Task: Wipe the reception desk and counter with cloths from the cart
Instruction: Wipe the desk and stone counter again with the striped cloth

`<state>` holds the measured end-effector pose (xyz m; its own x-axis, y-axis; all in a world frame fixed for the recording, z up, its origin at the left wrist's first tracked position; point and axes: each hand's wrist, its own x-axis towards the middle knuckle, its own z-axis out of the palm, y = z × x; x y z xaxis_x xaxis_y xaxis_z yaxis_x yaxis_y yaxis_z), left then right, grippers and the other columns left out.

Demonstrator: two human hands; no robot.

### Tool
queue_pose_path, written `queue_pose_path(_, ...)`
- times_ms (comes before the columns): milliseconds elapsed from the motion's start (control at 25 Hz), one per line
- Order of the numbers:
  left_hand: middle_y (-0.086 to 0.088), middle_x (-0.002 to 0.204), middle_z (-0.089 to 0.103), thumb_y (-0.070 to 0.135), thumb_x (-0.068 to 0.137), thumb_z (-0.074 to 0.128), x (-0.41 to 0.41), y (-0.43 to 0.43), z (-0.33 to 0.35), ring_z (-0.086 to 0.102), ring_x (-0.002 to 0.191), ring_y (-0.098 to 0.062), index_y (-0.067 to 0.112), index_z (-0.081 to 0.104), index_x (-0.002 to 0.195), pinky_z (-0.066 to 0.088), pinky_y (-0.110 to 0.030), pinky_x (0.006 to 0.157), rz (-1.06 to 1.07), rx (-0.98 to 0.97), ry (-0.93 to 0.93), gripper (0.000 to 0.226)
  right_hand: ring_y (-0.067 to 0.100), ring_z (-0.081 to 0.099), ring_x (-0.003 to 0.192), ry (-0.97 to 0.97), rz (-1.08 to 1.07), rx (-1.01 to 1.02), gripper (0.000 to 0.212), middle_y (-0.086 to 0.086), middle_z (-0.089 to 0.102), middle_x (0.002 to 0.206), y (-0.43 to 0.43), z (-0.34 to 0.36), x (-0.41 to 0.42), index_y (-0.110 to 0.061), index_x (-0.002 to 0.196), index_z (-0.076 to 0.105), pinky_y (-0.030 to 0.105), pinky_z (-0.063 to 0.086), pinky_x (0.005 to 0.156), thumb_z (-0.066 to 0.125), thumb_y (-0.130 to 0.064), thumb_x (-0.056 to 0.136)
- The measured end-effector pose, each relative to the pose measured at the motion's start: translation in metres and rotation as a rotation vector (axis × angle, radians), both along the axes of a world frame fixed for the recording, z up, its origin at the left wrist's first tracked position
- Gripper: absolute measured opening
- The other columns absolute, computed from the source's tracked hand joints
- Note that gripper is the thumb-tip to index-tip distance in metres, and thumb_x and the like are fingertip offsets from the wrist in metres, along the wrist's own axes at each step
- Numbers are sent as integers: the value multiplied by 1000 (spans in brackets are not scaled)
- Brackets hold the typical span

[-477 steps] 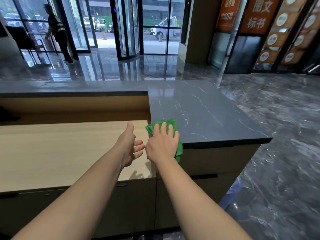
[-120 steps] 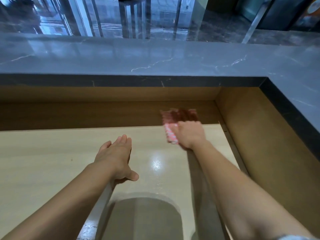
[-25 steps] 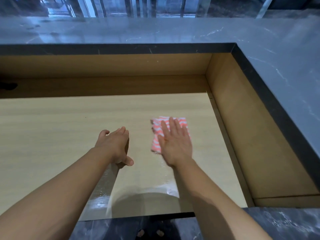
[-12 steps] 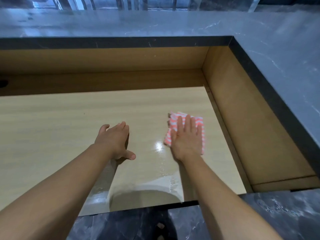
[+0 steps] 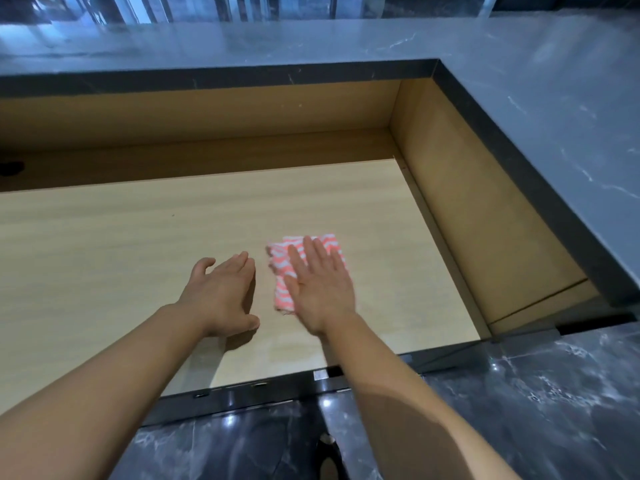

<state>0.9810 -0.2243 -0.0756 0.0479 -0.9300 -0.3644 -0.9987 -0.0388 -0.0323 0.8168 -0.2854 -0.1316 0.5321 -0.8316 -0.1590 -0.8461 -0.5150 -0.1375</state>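
Observation:
A folded pink-and-white striped cloth (image 5: 284,271) lies on the light wooden desk (image 5: 121,244), right of its middle. My right hand (image 5: 320,289) presses flat on the cloth with straight fingers and covers most of it. Just to the left, my left hand (image 5: 221,292) rests on the bare desk on its outer edge, fingers straight and together, thumb out. A narrow gap separates it from the cloth. The raised dark grey marble counter (image 5: 540,109) wraps the desk at the back and right.
Brown wooden walls (image 5: 460,188) rise from the desk to the counter at the back and on the right. A dark cable hole (image 5: 12,167) shows at the far left of the back panel. Glossy dark marble floor (image 5: 540,393) lies below the desk's front edge.
My right hand has slid the cloth to the left over the desk, close to my left hand. The view has tilted down, showing more floor. The left hand has stayed in place.

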Motion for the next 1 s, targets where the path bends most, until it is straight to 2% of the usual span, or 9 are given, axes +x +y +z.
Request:
queue_pose_path(80,-1,161,9,63,72,62,-10,4,0,12,147,-10,16,16,150,4,-41,117,-18,24,16,102,19,-14,149,40,-81,-29,58,4,-12,162,-14,1,-38,-24,155,-4,37,-12,118,2,-45,101)
queue_pose_path(160,2,159,16,68,68,64,-15,8,-1,18,145,-11,17,23,147,7,-42,115,-38,39,3,103,21,-8,150,93,-166,-84,73,7,-5,163,-27,3,-80,-21,155,-1,39,-5,119,-14,-47,88)
queue_pose_path(240,4,154,25,71,64,65,-15,12,-5,25,141,-11,19,30,142,10,-42,113,-46,40,-10,100,23,-1,150,130,-248,-110,86,11,3,163,-39,4,-119,-18,155,4,41,2,120,-20,-46,77)
queue_pose_path(360,5,154,25,70,63,67,-14,15,-10,24,142,-11,20,34,135,12,-42,112,-49,45,1,94,26,1,150,117,-380,-48,65,12,3,163,-44,4,-141,-17,156,5,40,7,121,1,-46,98)
queue_pose_path(480,5,144,35,70,62,69,-12,14,-13,29,138,-12,21,39,122,15,-41,111,-61,31,30,84,27,-10,149,107,-455,-4,58,13,-9,162,-27,3,-107,-16,155,-6,44,-3,121,10,-37,103)
queue_pose_path(680,8,132,41,67,61,71,-13,13,-14,34,132,-11,23,42,110,16,-40,109,-64,21,34,73,28,-23,146,8,-267,-23,58,11,-20,159,40,-5,-7,-18,152,-13,45,-12,119,2,-42,102)
queue_pose_path(760,6,137,41,63,62,73,-15,11,-14,32,134,-11,25,48,111,16,-40,110,-65,21,37,67,26,-23,146,-30,-173,19,58,10,-20,159,58,-7,19,-19,153,-11,44,-15,118,4,-42,102)
queue_pose_path(880,4,144,37,62,65,73,-15,11,-13,31,136,-12,24,49,123,13,-40,111,-64,39,29,74,21,-22,147,-47,-60,26,70,5,-19,160,57,-6,14,-25,154,-9,38,-20,116,-13,-49,88)
queue_pose_path(1000,4,138,40,64,64,73,-15,10,-13,35,133,-13,18,42,124,14,-40,112,-58,59,9,81,18,-19,147,-30,-55,-56,80,-1,-17,160,43,-7,-31,-28,152,-10,35,-17,116,-22,-53,77)
